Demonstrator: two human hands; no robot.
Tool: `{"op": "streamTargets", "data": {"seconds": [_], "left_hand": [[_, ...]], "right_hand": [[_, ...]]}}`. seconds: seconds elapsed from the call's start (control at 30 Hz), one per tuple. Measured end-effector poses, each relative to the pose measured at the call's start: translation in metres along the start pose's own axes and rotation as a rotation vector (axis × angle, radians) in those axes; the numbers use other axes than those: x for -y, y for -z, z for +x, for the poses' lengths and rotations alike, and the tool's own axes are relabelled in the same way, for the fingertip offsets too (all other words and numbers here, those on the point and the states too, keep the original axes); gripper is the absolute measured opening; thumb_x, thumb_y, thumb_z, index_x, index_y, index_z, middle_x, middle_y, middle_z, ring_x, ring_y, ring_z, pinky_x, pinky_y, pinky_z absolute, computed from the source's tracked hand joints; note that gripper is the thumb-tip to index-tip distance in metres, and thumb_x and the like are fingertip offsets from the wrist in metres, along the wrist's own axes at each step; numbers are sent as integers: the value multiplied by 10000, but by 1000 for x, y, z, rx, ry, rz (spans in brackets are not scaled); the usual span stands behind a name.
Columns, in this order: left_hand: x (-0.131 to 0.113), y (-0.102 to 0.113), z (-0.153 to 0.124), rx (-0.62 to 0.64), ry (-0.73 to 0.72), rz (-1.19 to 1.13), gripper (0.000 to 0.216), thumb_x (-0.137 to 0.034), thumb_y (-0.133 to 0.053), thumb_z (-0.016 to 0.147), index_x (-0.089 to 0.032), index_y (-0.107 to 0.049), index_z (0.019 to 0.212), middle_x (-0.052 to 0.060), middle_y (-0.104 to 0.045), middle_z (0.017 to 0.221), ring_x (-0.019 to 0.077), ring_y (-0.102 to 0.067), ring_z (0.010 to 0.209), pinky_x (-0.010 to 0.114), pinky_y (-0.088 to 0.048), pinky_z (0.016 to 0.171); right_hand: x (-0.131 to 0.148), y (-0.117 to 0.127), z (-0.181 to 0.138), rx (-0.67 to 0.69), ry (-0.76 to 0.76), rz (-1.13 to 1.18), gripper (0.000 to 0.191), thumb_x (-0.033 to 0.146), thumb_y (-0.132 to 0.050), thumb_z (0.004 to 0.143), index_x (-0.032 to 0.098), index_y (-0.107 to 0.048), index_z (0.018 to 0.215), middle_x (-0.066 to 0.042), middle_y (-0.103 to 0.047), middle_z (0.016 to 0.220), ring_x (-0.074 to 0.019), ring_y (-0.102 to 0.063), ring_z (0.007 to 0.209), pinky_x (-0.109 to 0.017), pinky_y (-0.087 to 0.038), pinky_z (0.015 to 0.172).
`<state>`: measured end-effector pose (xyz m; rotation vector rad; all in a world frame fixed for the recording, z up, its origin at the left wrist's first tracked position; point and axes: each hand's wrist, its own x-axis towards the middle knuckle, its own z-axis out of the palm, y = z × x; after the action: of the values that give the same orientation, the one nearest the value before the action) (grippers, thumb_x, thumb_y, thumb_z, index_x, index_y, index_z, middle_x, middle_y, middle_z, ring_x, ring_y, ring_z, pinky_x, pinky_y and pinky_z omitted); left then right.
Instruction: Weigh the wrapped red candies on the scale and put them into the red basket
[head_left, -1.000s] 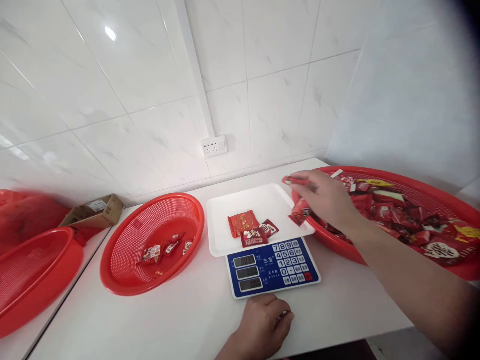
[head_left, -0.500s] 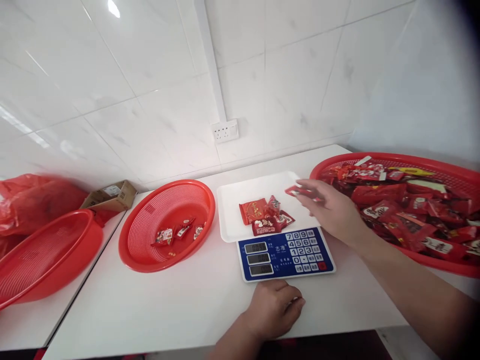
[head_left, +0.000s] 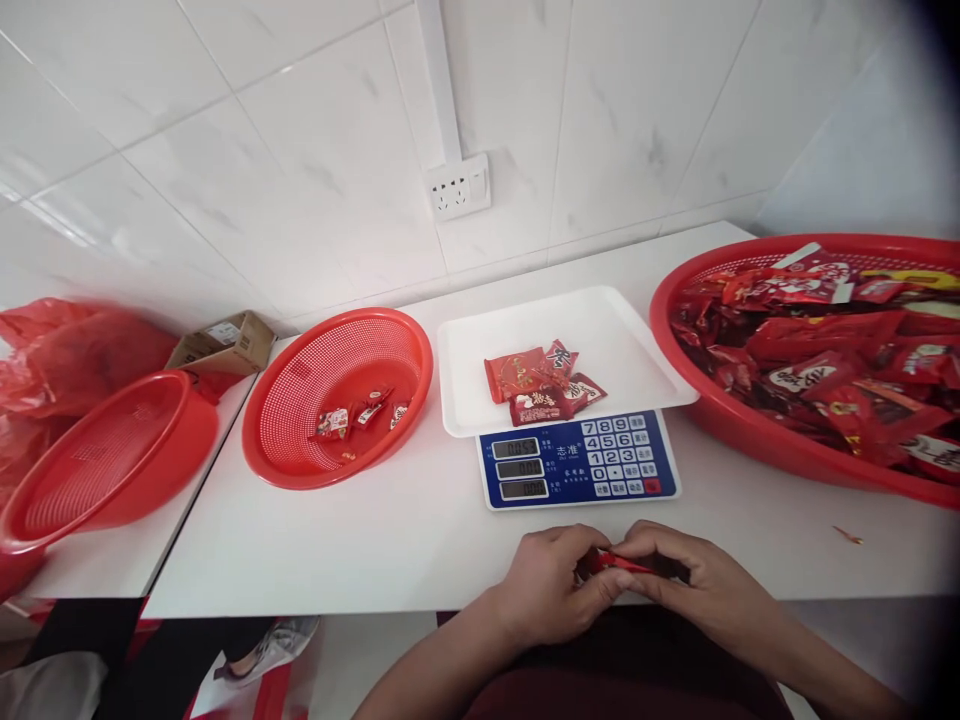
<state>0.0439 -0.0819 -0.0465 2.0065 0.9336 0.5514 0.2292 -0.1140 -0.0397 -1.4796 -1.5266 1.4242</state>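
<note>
My left hand [head_left: 551,585] and my right hand [head_left: 694,575] meet at the table's front edge, both pinched on one small red candy packet [head_left: 621,563] held between them. Just beyond them stands a blue-faced scale [head_left: 577,468] with a white tray [head_left: 622,350] on top. Several red candy packets [head_left: 541,383] lie on the tray. At the right, a large red basket [head_left: 720,420] is heaped with red packets.
A red mesh basket [head_left: 337,345] left of the scale holds a few small packets [head_left: 358,415]. Further left sit another red basket [head_left: 105,470], a cardboard box [head_left: 225,345] and a red plastic bag [head_left: 67,345]. A wall socket [head_left: 457,187] is behind. A small scrap [head_left: 847,536] lies on the table.
My right hand dropped a packet on the tray, then pulled back from it to the front edge with another packet. My left hand joined it. The view tilted down.
</note>
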Motion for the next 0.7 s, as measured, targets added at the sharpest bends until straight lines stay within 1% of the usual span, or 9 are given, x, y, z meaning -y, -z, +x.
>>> {"op": "streamTargets", "data": {"seconds": [0.1,0.17,0.37,0.47,0.53,0.57,0.63,0.7], "left_hand": [[-4,2,-6,-39,51,-27,284,-390,-498,888,-171,-667,955,51,-691,787,154,-601,669,237,-466,629],[-6,4,-11,-68,69,-55,269,-378,-514,887,-170,-679,930,52,-691,776,154,-603,671,237,-466,630],[-10,10,-17,-154,24,-169,353,-441,-482,904,-163,-696,866,62,-695,739,151,-615,653,247,-484,632],[-11,8,-16,-168,68,-176,359,-462,-506,890,-163,-700,847,58,-699,734,148,-619,653,243,-489,625],[-12,8,-14,-172,89,-164,343,-465,-534,878,-167,-701,862,58,-705,754,149,-624,671,242,-493,631],[-13,11,-12,-176,73,-142,333,-459,-537,880,-169,-699,874,58,-706,763,149,-624,676,242,-496,635],[-14,20,-9,-204,-15,-64,313,-436,-521,899,-174,-692,894,56,-705,767,145,-623,676,241,-499,639],[-15,37,-3,-284,-119,53,297,-417,-509,911,-175,-680,896,53,-695,749,140,-616,661,239,-499,625]], "right_hand": [[4,-3,4,-9,-66,11,264,485,-665,722,221,-676,715,-9,-646,704,-182,-596,695,-265,-470,647],[6,-5,6,-16,-83,27,257,467,-678,701,215,-647,658,0,-627,661,-173,-582,661,-258,-460,618],[12,-9,8,18,12,102,267,450,-617,733,203,-668,645,6,-556,589,-136,-513,557,-250,-423,550],[11,-10,7,18,11,139,278,448,-606,749,195,-658,646,10,-535,570,-125,-495,525,-247,-418,520],[8,-9,7,22,11,170,295,464,-589,770,195,-666,677,-1,-563,597,-132,-519,543,-251,-438,526],[7,-8,6,27,13,189,306,475,-576,784,196,-678,711,-11,-587,619,-141,-540,566,-257,-453,539],[2,-7,6,20,12,228,332,499,-557,802,200,-702,816,-37,-646,693,-160,-581,618,-273,-483,569],[-4,-7,6,-15,1,264,378,526,-555,799,203,-705,927,-72,-693,810,-175,-609,659,-292,-506,586]]}}
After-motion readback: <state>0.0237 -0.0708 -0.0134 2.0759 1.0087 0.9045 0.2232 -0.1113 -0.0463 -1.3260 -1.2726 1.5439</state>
